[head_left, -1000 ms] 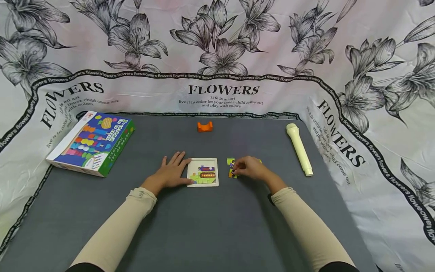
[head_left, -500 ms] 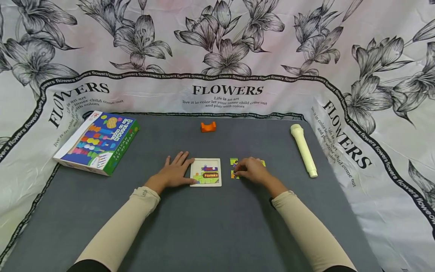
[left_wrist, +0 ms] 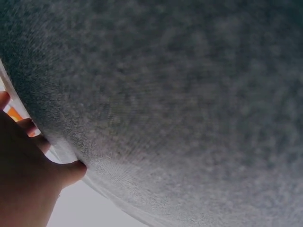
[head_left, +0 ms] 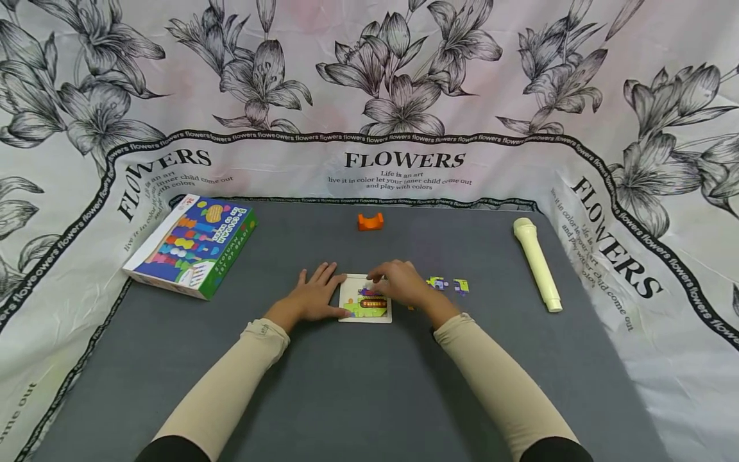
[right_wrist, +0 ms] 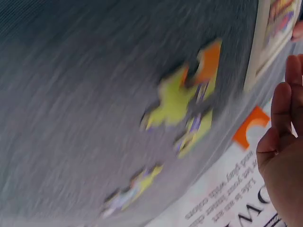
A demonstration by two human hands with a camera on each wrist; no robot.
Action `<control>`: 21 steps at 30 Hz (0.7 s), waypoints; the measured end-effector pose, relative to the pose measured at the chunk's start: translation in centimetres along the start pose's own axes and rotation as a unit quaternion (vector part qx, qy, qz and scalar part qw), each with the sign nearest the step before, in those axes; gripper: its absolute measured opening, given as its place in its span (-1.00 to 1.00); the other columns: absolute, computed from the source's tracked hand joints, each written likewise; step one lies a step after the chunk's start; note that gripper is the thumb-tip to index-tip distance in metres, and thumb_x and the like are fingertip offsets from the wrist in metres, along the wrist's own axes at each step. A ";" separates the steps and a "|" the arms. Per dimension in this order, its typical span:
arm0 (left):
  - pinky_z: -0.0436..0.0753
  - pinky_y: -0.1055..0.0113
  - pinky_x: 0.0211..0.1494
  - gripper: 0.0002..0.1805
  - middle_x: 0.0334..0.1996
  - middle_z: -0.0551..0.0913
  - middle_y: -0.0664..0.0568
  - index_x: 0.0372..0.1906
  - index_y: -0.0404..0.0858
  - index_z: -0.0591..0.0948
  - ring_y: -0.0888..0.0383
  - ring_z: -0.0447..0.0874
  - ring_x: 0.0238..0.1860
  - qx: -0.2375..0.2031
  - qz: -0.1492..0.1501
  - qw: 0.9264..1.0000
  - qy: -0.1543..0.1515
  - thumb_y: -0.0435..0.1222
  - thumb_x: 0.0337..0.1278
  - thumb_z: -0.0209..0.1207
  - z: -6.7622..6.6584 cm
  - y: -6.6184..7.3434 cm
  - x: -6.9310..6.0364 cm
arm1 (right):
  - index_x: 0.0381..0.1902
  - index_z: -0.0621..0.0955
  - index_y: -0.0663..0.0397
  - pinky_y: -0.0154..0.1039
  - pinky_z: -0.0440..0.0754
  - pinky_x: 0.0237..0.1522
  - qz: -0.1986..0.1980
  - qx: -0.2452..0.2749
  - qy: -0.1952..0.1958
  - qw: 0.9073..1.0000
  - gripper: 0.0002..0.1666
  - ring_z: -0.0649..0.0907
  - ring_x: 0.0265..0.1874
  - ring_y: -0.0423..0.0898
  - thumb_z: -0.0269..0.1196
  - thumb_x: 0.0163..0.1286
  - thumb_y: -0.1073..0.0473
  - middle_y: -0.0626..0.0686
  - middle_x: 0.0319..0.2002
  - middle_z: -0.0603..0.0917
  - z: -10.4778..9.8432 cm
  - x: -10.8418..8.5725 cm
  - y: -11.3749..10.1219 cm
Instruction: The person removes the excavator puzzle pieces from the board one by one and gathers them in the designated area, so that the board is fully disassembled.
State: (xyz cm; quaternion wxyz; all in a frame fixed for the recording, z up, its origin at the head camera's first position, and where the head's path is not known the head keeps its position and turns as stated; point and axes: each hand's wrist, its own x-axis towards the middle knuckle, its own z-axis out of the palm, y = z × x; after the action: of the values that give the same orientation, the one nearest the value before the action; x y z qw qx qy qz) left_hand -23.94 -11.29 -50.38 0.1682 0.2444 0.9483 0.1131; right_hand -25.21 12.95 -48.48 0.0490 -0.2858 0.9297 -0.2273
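While the left hand (head_left: 312, 298) lies with its fingers spread wide, its thumb and index finger meeting the left edge of a square cream-coloured tray (head_left: 351, 282), the right hand (head_left: 401, 282) is over the tray's far right part with its fingers bent. Whether those fingers hold anything cannot be told.

The tray is near the middle of the dark grey tabletop (head_left: 346, 398); flat yellow-green jigsaw pieces (head_left: 369, 313) fill its near part, below a brown and a purple patch of the picture. To the right of the tray, loose multicoloured jigsaw pieces (head_left: 461, 286) lie on the tabletop, some partly hidden by the right hand; the right wrist view shows them blurred, with yellow-green and orange areas.

Beyond the tray, at the far side, stands a small orange block (head_left: 370, 222) with a curved notch on top. At the far left is a blue, green and white cardboard box (head_left: 193, 247), and at the far right lies a long pale-yellow cylinder (head_left: 538, 264) with a thicker far end. Both forearms wear beige sleeves (head_left: 225, 378).
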 end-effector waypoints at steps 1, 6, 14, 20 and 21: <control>-0.21 -0.33 0.43 0.00 0.57 -0.15 -0.11 0.54 -0.05 0.08 -0.10 -0.29 0.56 -0.001 0.001 1.000 -0.001 0.33 0.11 0.10 0.1 0.0 0.0 | -0.03 0.72 0.05 -0.02 0.40 -0.11 -0.002 -0.008 -0.003 1.000 -0.69 0.65 -0.16 -0.07 0.33 0.31 0.10 -0.04 -0.19 0.75 0.4 0.2 -0.2; -0.19 -0.32 0.43 0.00 0.57 -0.14 -0.10 0.54 -0.04 0.08 -0.09 -0.29 0.56 0.005 -0.002 1.000 -0.001 0.33 0.11 0.10 0.1 -0.1 0.0 | -0.08 0.74 0.01 -0.05 0.42 -0.15 0.005 -0.031 -0.017 0.999 -0.68 0.66 -0.22 -0.12 0.40 0.23 0.03 -0.08 -0.25 0.74 1.5 1.2 -0.6; -0.17 -0.35 0.42 -0.01 0.56 -0.15 -0.17 0.53 -0.13 0.09 -0.15 -0.28 0.56 -0.008 -0.012 1.000 -0.010 0.27 0.13 0.14 -0.7 0.9 0.1 | -0.13 0.74 -0.12 -0.07 0.41 -0.11 0.029 -0.043 -0.041 0.998 -0.72 0.64 -0.19 -0.14 0.41 0.22 -0.02 -0.13 -0.26 0.73 1.6 1.7 -0.6; -0.17 -0.38 0.40 0.04 0.56 -0.18 -0.20 0.54 -0.18 0.07 -0.18 -0.31 0.55 0.005 -0.022 1.000 -0.011 0.33 0.12 0.08 -0.2 1.4 0.0 | -0.12 0.72 -0.13 -0.08 0.41 -0.10 0.040 -0.051 -0.057 0.996 -0.75 0.63 -0.20 -0.15 0.38 0.25 -0.01 -0.14 -0.25 0.72 1.9 1.9 -0.7; -0.18 -0.39 0.39 0.05 0.55 -0.18 -0.21 0.54 -0.19 0.07 -0.19 -0.32 0.55 0.008 -0.024 1.000 -0.009 0.34 0.11 0.07 0.0 1.4 0.1 | -0.13 0.72 -0.13 -0.08 0.41 -0.11 0.041 -0.054 -0.058 0.996 -0.75 0.63 -0.21 -0.15 0.38 0.25 -0.02 -0.14 -0.26 0.72 1.9 1.9 -0.7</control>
State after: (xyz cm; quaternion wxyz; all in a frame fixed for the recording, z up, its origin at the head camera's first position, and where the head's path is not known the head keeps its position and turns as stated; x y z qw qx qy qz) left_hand -23.39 -10.04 -49.93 0.1777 0.2239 0.9531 0.0995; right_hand -25.99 10.62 -49.74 0.0969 -0.2627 0.9470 -0.1577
